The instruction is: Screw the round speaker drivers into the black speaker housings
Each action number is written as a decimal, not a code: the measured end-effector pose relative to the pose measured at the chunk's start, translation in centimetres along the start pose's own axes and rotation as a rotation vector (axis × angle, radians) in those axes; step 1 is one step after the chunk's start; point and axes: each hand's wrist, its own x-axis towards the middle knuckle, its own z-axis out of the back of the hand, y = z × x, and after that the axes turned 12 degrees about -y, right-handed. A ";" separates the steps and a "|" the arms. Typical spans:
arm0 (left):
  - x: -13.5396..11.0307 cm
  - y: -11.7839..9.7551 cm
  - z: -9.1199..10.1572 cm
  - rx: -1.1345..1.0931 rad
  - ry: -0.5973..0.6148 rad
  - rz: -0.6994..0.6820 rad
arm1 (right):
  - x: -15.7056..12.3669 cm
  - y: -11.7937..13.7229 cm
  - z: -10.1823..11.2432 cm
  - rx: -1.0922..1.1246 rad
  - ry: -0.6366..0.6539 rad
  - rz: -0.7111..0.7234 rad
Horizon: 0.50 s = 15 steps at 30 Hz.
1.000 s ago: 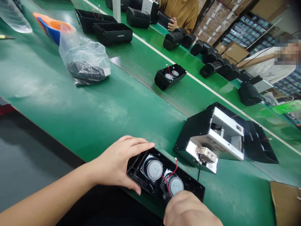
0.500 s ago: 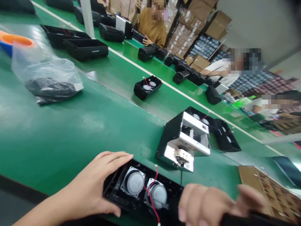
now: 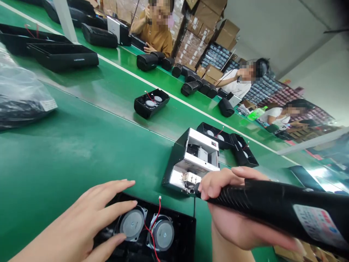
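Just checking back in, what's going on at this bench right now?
A person's left hand lies over an open black speaker housing fitted with two round speakers and red wire. The right hand grips a black electric screwdriver, its tip beside a silver metal fixture on the green workbench. Further along stand more black housings, and a co-worker sits across the far bench.
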 end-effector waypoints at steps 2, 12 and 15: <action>0.7 -0.2 -0.1 0.063 0.068 -0.083 | -0.1 0.3 0.2 0.004 0.003 -0.048; 1.7 0.2 -1.4 0.086 0.175 -0.241 | 0.1 2.7 1.0 -0.001 -0.158 -0.087; 1.5 0.8 -1.6 0.126 0.214 -0.245 | 0.2 3.1 1.7 -0.010 -0.121 -0.063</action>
